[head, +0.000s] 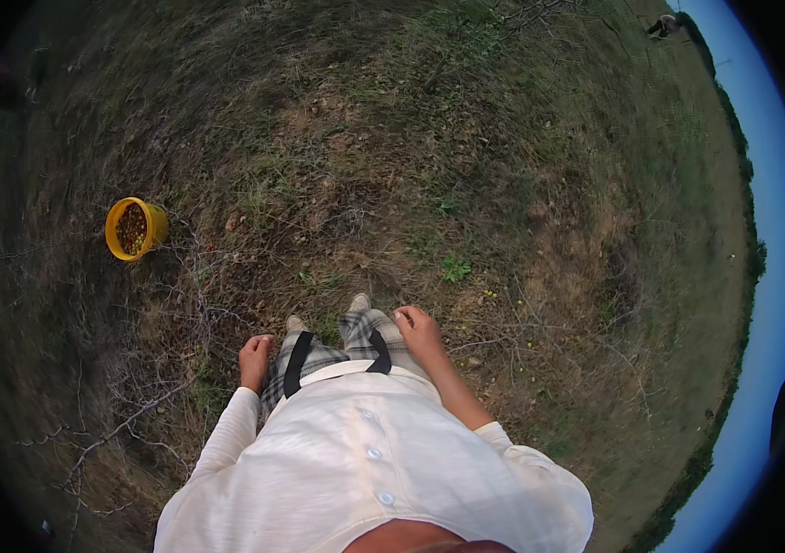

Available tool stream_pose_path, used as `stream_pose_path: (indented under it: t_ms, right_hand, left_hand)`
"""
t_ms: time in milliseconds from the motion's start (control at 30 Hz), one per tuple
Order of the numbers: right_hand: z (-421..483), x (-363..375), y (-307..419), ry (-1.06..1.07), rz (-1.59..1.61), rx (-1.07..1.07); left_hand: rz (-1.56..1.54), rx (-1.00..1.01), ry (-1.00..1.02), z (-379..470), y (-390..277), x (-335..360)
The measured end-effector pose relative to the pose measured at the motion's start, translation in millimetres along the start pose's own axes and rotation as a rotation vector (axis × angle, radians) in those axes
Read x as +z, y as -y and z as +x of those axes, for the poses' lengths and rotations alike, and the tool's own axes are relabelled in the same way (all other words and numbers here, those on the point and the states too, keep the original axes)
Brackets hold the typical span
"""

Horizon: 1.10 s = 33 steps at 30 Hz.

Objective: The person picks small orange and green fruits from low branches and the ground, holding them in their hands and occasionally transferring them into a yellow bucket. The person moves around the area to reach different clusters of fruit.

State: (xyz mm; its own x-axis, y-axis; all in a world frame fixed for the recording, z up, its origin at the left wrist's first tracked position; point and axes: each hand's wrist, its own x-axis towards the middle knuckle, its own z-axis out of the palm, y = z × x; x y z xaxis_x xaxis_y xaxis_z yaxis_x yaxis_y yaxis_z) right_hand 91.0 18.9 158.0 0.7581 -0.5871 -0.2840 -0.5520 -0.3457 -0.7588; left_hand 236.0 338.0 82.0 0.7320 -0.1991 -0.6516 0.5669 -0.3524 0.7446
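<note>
My left hand (254,361) hangs beside my left thigh, its fingers loosely curled; whether it holds anything is not visible. On the other side, my right hand (420,333) hangs by my right thigh with bent fingers and no object showing. A yellow plastic bucket (162,225) stands on the ground ahead and to the left, well beyond both hands. Small round fruits (131,229), reddish brown and yellow-green, lie inside it. Black straps (298,363) hang over my plaid trousers (365,325).
Bare thorny branches (202,304) lie between my left side and the bucket, with another dry branch (116,430) at lower left. Several yellow fruits (490,294) are scattered on the grassy soil at right. A distant person (665,26) is at upper right.
</note>
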Motion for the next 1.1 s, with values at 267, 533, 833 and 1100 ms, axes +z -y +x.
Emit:
stream_pose_path:
  t_ms: [267, 533, 833, 1100]
  right_hand:
    - [27.9, -32.7, -30.8, 0.076, 0.049, 0.097]
    - [22.6, -30.9, -35.1, 0.165, -0.031, -0.039]
    - [28.5, -25.5, -34.0, 0.123, -0.022, 0.187]
    - [75.0, -68.5, 94.4, -0.448, 0.442, -0.366]
  left_hand:
    - [0.234, -0.042, 0.061, -26.0, 15.5, 38.6]
    - [0.200, -0.037, 0.122, -20.9, -13.1, 52.9]
    - [0.311, -0.161, 0.284, 16.6, -33.5, 40.4]
    - [0.202, -0.174, 0.220, 34.2, -35.4, 20.2]
